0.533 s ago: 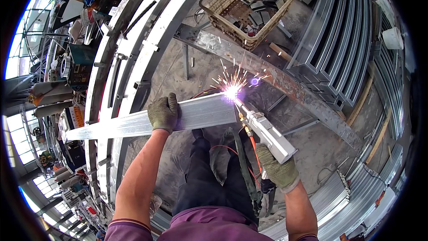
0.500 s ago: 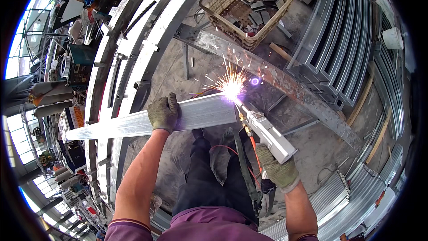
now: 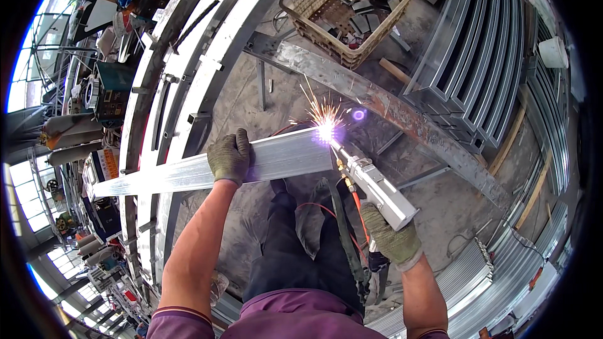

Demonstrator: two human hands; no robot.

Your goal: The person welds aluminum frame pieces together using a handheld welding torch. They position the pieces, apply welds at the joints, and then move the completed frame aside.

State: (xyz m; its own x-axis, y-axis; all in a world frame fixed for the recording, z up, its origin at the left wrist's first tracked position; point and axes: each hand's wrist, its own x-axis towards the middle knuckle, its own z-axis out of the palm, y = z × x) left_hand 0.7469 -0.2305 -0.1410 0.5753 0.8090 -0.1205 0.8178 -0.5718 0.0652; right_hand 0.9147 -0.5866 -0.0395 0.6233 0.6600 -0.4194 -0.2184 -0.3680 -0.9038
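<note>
My left hand [image 3: 228, 156], in an olive knit glove, lies over a long silvery metal tube [image 3: 286, 156] and grips it, with the thumb beside the fingers. The tube stretches from the left to the middle of the view. In my right hand [image 3: 392, 236], also gloved, is a silver welding gun [image 3: 377, 187], pointed up and to the left. Its nozzle is at the tube's right end, where a bright white-violet glow and orange sparks [image 3: 325, 112] hide the contact spot. An orange hose [image 3: 358, 204] with brass fittings runs beside the gun.
Metal beams [image 3: 217, 85] stand under the tube at left. A rusty steel bar [image 3: 377, 102] crosses behind the sparks. Beyond it are a beige plastic crate [image 3: 353, 56] of metal offcuts and stacked metal profiles [image 3: 465, 69]. More profiles [image 3: 458, 282] lie at lower right.
The spark spray has shrunk and narrowed, and the glow has shifted slightly left. Both hands, the tube and the welding gun have barely moved.
</note>
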